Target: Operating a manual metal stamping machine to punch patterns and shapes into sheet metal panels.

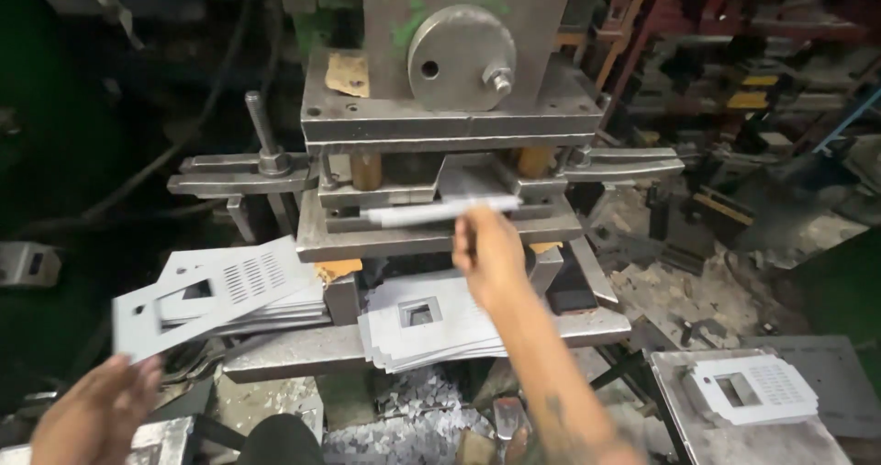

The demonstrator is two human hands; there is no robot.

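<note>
— Colour of the press (pixel 440 107)?
— Dull grey steel, with flecks of green paint up top and two brass-yellow posts (pixel 365 168).
— And the sheet (pixel 197 300) in the left hand (pixel 96 414)?
— Pale grey, patterned with rows of small slots beside a dark square cut-out.
— The stack (pixel 427 323) below the right hand (pixel 491 254)?
— Same pale grey, one square hole each.
— The plate (pixel 752 387) far right?
— Light grey too, with a fine grid of holes.
— The scraps on the floor (pixel 413 419)?
— Silvery grey.

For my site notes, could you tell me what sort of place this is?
Likely a metal stamping workshop: a heavy press, stacks of punched metal sheets, and metal scraps underneath.
</note>
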